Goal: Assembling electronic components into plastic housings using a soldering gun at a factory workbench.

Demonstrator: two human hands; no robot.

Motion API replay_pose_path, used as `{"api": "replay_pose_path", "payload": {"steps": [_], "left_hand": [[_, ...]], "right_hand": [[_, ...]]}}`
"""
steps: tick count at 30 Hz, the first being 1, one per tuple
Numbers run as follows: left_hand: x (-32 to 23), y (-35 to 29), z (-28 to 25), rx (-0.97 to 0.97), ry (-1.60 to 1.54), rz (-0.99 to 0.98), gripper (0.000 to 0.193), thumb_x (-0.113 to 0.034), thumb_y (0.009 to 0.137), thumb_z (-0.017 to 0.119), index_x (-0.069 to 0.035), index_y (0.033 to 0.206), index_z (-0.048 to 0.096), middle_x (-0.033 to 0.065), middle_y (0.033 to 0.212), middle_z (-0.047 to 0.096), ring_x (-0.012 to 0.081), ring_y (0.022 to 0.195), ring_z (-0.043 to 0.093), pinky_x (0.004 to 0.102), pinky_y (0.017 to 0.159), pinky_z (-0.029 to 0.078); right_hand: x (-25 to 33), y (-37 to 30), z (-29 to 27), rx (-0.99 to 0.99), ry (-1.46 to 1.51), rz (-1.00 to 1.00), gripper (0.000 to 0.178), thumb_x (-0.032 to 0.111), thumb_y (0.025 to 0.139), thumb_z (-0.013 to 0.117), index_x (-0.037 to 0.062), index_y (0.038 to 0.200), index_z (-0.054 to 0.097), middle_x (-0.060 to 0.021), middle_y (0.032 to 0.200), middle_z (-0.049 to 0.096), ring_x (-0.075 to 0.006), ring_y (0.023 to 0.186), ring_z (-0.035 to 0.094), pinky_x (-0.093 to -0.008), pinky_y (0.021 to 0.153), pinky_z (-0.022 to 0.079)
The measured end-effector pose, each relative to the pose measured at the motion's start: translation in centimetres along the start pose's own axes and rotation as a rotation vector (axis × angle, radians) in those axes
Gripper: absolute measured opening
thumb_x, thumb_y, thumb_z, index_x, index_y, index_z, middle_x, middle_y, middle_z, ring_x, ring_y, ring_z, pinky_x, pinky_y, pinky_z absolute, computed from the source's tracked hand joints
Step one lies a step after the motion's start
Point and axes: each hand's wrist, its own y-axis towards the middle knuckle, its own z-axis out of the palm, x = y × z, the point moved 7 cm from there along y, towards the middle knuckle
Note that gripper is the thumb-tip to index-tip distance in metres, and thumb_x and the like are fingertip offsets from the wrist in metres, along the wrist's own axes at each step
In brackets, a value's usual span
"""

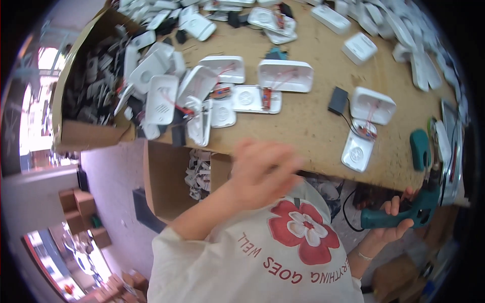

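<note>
My right hand grips a teal power drill at the table's right front edge, its dark tip pointing away from me. A black cord hangs from the handle end. Blurred by motion, my left hand is over the table's front edge; its fingers are smeared and I see nothing in it. Beyond it lies an opened white plastic case, its hollow shell behind a flat cover with a small circuit board. Another opened case sits to the right, wired to a black block.
At left, a cardboard box overflows with white and black parts. Opened white cases crowd beside it. Closed white cases stand farther back. A second teal tool lies at right. Below the table edge is another cardboard box.
</note>
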Motion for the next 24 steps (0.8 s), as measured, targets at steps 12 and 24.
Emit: {"api": "replay_pose_path", "payload": {"steps": [12,24], "left_hand": [[10.1,-6.8,-7.2,0.009,0.526,-0.749,0.077,-0.028,0.064,0.079,0.002,0.125,0.043,0.0203,0.124,0.045,0.0362,0.114,0.043,0.0449,0.095,0.034],[12.9,-3.2,-11.5,-0.188,0.468,-0.397,0.041,-0.009,0.07,0.071,0.0,0.106,0.055,0.0121,0.103,0.058,0.031,0.098,0.054,0.0395,0.084,0.038]], "right_hand": [[-4.2,7.3,3.3,0.251,0.389,0.265,0.082,0.021,0.08,0.073,0.0105,0.144,0.023,-0.0082,0.125,0.05,-0.0128,0.075,0.049,-0.0283,0.071,0.045],[-3.9,6.3,4.2,0.193,0.326,0.165,0.079,0.022,0.084,0.069,0.0089,0.145,0.02,-0.0092,0.124,0.05,-0.012,0.072,0.046,-0.0271,0.069,0.046]]}}
